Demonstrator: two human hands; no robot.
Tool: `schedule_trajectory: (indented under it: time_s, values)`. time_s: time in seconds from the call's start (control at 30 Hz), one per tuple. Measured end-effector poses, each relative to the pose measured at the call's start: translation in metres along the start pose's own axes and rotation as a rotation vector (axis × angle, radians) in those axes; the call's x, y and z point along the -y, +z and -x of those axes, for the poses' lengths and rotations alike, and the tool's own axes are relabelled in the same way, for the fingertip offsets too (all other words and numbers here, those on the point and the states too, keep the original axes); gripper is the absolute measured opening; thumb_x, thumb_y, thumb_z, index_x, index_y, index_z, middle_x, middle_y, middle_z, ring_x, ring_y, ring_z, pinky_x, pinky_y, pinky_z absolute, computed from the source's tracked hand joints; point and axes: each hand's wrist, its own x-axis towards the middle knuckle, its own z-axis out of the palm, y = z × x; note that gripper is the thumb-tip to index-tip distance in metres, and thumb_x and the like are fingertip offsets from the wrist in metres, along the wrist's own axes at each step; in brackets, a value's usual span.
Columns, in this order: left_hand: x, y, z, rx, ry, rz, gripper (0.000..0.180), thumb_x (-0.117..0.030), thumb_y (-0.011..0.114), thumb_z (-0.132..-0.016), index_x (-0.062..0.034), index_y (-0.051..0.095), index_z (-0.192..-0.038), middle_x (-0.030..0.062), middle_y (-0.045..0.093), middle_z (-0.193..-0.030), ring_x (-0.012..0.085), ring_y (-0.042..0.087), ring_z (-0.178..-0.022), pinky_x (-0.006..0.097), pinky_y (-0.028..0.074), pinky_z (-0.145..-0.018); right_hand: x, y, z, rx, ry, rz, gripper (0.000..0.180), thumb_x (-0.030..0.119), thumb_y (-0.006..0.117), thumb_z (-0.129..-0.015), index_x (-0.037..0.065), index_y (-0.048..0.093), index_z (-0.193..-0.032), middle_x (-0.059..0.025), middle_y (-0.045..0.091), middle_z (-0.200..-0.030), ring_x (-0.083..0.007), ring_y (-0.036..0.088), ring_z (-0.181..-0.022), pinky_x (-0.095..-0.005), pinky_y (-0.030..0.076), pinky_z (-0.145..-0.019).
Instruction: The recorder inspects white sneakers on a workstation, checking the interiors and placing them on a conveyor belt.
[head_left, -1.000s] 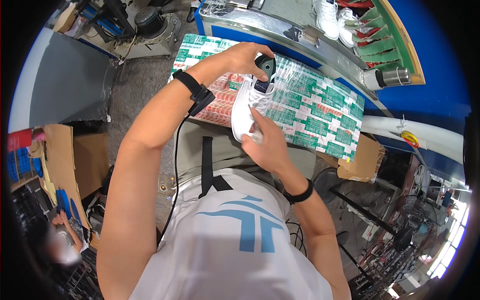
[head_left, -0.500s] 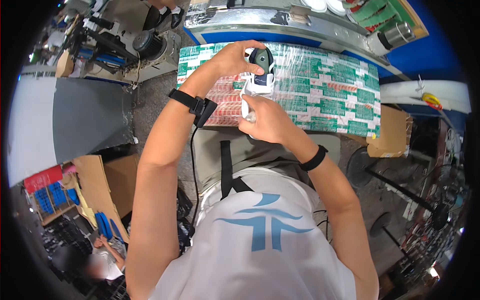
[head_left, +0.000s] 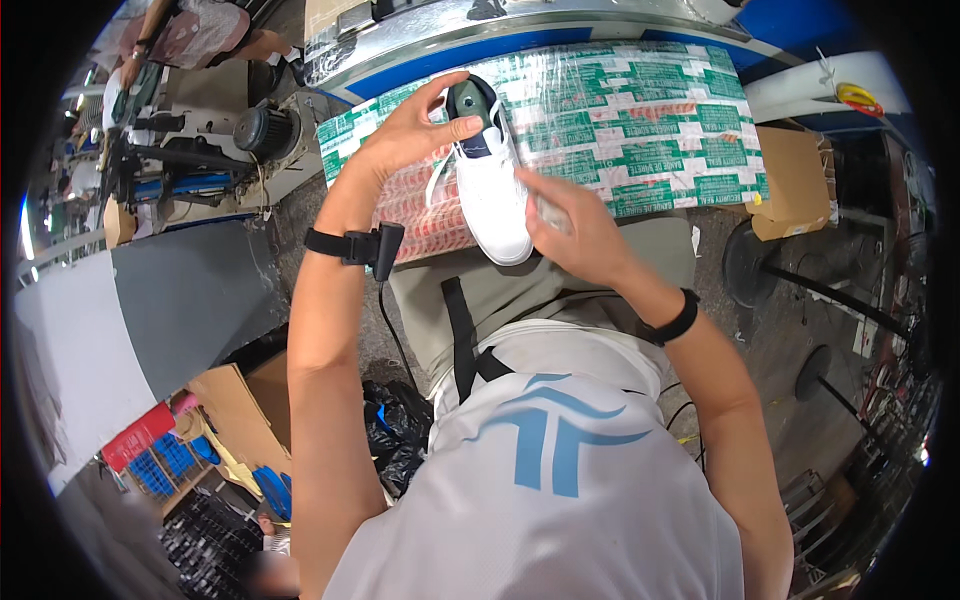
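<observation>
A white lace-up shoe (head_left: 492, 205) points its toe toward me, resting on a film-wrapped package (head_left: 640, 150) with a green, white and red pattern. Its white laces hang loose at the sides, and a dark green insole (head_left: 468, 104) shows in the heel opening. My left hand (head_left: 415, 130) grips the shoe at the heel, with the thumb over the opening. Beside the shoe's right side is my right hand (head_left: 580, 232), fingers curled around a small pale thing (head_left: 552, 213), blurred and too indistinct to name. The index fingertip is close to the shoe's upper.
A metal-edged bench (head_left: 430, 50) runs behind the package. An open cardboard box (head_left: 790, 185) stands at the right, near a black round-based stand (head_left: 750, 265). At the left are a grey panel (head_left: 200, 300) and a motor (head_left: 262, 132). Another person (head_left: 200, 35) is at the far left.
My right hand has moved off the toe to the shoe's right side, uncovering the white upper. The view has shifted, and another person shows more at the upper left.
</observation>
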Motion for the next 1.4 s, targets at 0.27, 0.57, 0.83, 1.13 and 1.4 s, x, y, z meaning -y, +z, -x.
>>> schedule_trajectory:
  time_s: [0.27,0.57,0.83,1.13,1.4]
  values:
    - [0.003,0.037,-0.003,-0.185,0.095,-0.194,0.096,-0.034,0.094,-0.086,-0.0148,0.050,-0.169,0.0162,0.060,-0.160,0.0344,0.054,-0.153,0.048,0.049,-0.122,0.010,-0.013,-0.003,0.073,-0.164,0.494,0.079,0.025,0.082,-0.085,-0.008,0.056,-0.153,-0.0201,0.068,-0.099,-0.0406,0.069,-0.093,-0.0493,0.055,-0.084]
    - [0.014,0.041,0.000,-0.307,0.160,-0.155,0.081,-0.027,0.090,-0.083,-0.0108,0.062,-0.157,0.0187,0.064,-0.154,0.0356,0.059,-0.148,0.045,0.047,-0.124,0.055,-0.076,0.059,0.369,0.207,0.383,0.080,0.025,0.079,-0.090,-0.010,0.053,-0.157,-0.0220,0.070,-0.105,-0.0414,0.069,-0.097,-0.0497,0.056,-0.088]
    - [0.016,0.047,-0.003,-0.296,0.168,-0.145,0.085,-0.033,0.092,-0.085,-0.0104,0.058,-0.159,0.0205,0.058,-0.158,0.0373,0.059,-0.148,0.047,0.049,-0.122,0.011,-0.017,0.004,0.030,-0.019,0.217,0.081,0.027,0.080,-0.089,-0.010,0.055,-0.156,-0.0203,0.071,-0.106,-0.0396,0.070,-0.099,-0.0480,0.056,-0.090]
    - [0.016,0.053,-0.006,-0.357,0.187,-0.234,0.084,-0.034,0.093,-0.083,-0.0113,0.060,-0.157,0.0205,0.060,-0.157,0.0379,0.061,-0.146,0.047,0.051,-0.121,0.003,0.000,-0.007,0.063,0.018,0.206,0.082,0.020,0.082,-0.086,-0.003,0.055,-0.160,-0.0198,0.071,-0.115,-0.0375,0.070,-0.106,-0.0459,0.055,-0.096]
    - [0.014,0.049,0.001,-0.337,0.168,-0.141,0.077,-0.027,0.090,-0.083,-0.0113,0.065,-0.155,0.0149,0.064,-0.153,0.0317,0.060,-0.145,0.045,0.046,-0.123,0.024,-0.013,0.033,0.119,-0.216,0.535,0.087,0.029,0.086,-0.083,-0.006,0.054,-0.156,-0.0181,0.066,-0.101,-0.0369,0.066,-0.091,-0.0494,0.053,-0.085]
